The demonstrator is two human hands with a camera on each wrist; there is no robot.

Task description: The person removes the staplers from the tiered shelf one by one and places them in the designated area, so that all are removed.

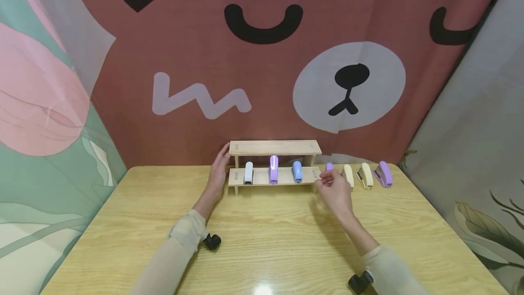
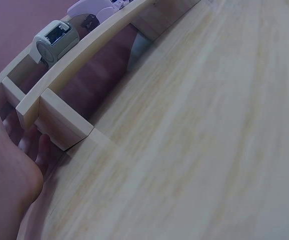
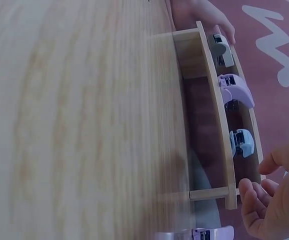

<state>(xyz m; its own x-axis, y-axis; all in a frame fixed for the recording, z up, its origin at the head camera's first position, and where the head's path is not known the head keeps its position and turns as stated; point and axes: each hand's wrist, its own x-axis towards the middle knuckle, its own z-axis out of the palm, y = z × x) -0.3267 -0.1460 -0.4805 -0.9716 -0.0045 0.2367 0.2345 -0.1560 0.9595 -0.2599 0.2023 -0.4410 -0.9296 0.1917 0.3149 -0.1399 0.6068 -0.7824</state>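
A two-tier wooden rack [image 1: 275, 147] stands at the table's back edge. On its lower shelf sit a white stapler [image 1: 248, 172], a purple stapler [image 1: 274, 170] and a blue stapler [image 1: 297, 172], side by side. My left hand [image 1: 217, 176] rests against the rack's left end, its fingers reaching along and behind the side, as the left wrist view shows. Beside the lower shelf's right end is my right hand [image 1: 336, 193], fingers loosely bent. In the right wrist view, a gap shows between thumb and fingers, with nothing held. It partly covers a purple stapler [image 1: 329, 166] behind it.
Right of the rack, a cream stapler [image 1: 348, 174], another cream stapler [image 1: 366, 175] and a purple stapler [image 1: 384, 174] stand in a row on the wooden table [image 1: 262, 236]. A printed curtain [image 1: 262, 72] hangs directly behind. The rack's upper shelf carries nothing.
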